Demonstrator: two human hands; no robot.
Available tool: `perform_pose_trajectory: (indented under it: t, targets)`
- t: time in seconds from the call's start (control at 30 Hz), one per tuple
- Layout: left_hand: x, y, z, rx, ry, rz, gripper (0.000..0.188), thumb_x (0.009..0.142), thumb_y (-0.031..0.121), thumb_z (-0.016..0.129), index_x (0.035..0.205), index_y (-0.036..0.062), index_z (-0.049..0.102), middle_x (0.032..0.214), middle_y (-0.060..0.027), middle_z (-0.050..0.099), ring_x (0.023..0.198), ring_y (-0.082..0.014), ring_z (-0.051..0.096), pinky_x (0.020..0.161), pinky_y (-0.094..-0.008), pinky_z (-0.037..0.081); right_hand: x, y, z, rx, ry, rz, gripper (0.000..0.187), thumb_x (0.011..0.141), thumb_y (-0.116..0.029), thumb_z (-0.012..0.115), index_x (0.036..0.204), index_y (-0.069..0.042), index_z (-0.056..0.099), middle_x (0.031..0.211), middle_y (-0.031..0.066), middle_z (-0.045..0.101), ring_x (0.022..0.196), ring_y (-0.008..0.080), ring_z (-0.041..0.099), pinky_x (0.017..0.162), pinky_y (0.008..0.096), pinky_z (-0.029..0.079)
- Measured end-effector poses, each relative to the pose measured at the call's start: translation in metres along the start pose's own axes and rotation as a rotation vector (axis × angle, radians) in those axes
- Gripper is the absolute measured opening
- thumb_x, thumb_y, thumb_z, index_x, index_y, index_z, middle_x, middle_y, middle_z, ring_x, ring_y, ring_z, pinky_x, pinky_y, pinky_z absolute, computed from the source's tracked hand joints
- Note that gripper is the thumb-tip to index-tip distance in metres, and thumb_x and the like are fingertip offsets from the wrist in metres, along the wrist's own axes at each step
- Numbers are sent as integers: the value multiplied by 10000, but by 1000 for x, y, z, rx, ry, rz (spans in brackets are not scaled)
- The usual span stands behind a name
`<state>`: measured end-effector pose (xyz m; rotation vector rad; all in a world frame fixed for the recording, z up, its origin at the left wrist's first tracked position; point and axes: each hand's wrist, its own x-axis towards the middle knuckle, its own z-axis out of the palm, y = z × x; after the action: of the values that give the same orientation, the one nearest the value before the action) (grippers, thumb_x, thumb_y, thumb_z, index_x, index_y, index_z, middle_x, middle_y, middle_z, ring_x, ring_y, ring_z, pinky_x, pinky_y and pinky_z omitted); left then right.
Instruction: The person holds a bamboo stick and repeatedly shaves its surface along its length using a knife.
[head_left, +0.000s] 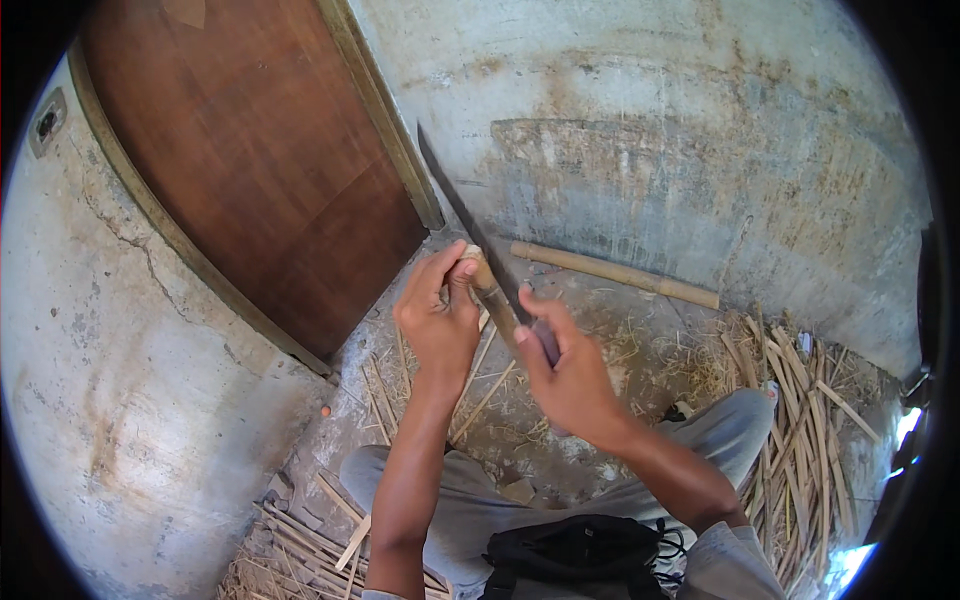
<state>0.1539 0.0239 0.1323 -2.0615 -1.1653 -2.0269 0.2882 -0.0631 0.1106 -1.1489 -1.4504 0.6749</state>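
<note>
My left hand (440, 315) is closed round the upper end of a short bamboo piece (493, 297), its fingertips at the pale cut end. The piece slants down toward my right hand (565, 375), which grips the dark handle of a long machete (462, 208). The machete's narrow dark blade points up and to the left, running close along the bamboo's right side. Whether the edge touches the bamboo I cannot tell. The lower end of the bamboo is partly hidden near my right hand.
A bamboo pole (620, 273) lies along the foot of the stained wall (640, 130). Split bamboo strips (790, 420) are heaped at the right, with more strips (310, 545) at the lower left. A brown door (270, 150) stands at the left. A black bag (580, 550) rests at my lap.
</note>
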Motion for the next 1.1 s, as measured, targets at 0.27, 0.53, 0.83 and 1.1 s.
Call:
perform_pose_trajectory:
  t: [0.27,0.53,0.83,1.1]
  targets:
    - [-4,-3,-2,-64,-35,-83,160,855,26,680,1009,-16,692,873,-75,689,802,-114,628,719,-242,508,1,9,-6,205,-68,161,359,948,-163,562,1287,-71,490,661,107,545,547,144,502,537,303,420]
    - [-2,-9,0,-38,8,-49,162,850,26,683,1007,-12,696,872,-72,696,799,-105,627,723,-237,501,-23,33,13,107,26,27,338,950,-154,557,1271,-73,489,575,35,467,501,101,428,488,302,377]
    - [-3,6,5,-2,0,-58,167,853,40,684,1012,-10,696,875,-81,700,788,-113,634,712,-246,505,-23,17,0,94,10,103,336,941,-147,565,1261,-79,489,626,86,503,524,144,480,525,305,406]
    - [0,-3,11,-47,20,-22,151,823,9,683,971,-20,687,857,-126,692,740,-166,659,665,-274,517,-18,40,2,206,10,108,337,936,-173,576,1248,-84,485,647,90,541,541,184,531,575,317,434]
